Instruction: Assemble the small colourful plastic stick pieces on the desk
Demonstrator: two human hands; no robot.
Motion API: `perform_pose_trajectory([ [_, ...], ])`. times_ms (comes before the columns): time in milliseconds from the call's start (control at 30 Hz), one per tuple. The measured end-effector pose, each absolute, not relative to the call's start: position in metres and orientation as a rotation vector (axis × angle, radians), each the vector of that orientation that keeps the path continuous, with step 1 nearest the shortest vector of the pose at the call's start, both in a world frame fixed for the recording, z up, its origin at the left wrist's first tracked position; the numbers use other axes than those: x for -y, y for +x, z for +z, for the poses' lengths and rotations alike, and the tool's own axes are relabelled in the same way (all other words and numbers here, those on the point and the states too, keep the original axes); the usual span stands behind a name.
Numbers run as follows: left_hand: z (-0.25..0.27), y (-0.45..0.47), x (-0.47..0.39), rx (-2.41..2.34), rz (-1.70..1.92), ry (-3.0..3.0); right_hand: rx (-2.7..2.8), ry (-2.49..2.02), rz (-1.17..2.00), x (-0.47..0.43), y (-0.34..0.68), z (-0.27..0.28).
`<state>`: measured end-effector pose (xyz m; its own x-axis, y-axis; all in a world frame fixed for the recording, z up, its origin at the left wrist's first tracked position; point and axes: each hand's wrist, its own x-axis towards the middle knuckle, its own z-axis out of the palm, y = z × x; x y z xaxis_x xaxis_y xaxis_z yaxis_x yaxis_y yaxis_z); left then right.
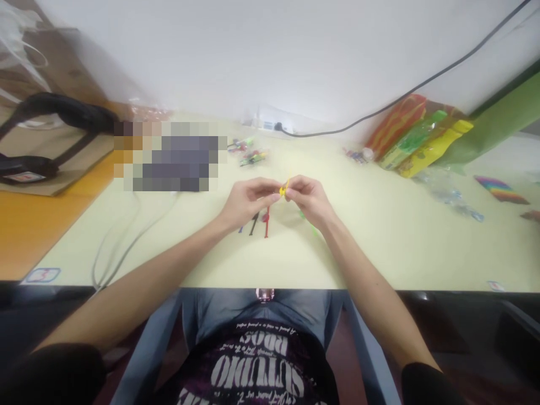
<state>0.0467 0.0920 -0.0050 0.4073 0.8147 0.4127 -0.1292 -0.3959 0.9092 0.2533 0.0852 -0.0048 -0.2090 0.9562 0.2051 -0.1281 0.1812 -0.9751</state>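
Over the middle of the table, my left hand (256, 198) and my right hand (310, 197) meet at the fingertips. Between them they pinch a small yellow piece (282, 192) with a thin strip sticking up; fingers cover part of it, and its kind is too small to tell. Below my left hand lie a thin red piece (266, 224), a black one (253, 224) and a blue one (241, 229), the blue mostly hidden. Bright green bits (302, 214) show beside my right hand, which partly covers them.
Small coloured pieces in clear packaging (253, 157) lie beyond my hands. A blurred-out dark object (181, 163) with cables is at left. At right stand green (415, 140) and yellow (436, 149) bottle-shaped packages, with a rainbow-striped item (501, 189). A black cable (363, 121) crosses the wall.
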Motion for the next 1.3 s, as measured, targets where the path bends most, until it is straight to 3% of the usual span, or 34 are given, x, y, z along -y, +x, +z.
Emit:
perform_pose_trajectory([
  [767, -0.004, 0.047, -0.09, -0.609, 1.191, 1.704, 1.387, -0.776, 1.321, -0.081, 0.256, -0.001],
  [1300, -0.003, 0.047, -0.089, -0.662, 1.333, 2.046, 1.432, -0.775, 1.377, -0.075, 0.258, 0.008],
])
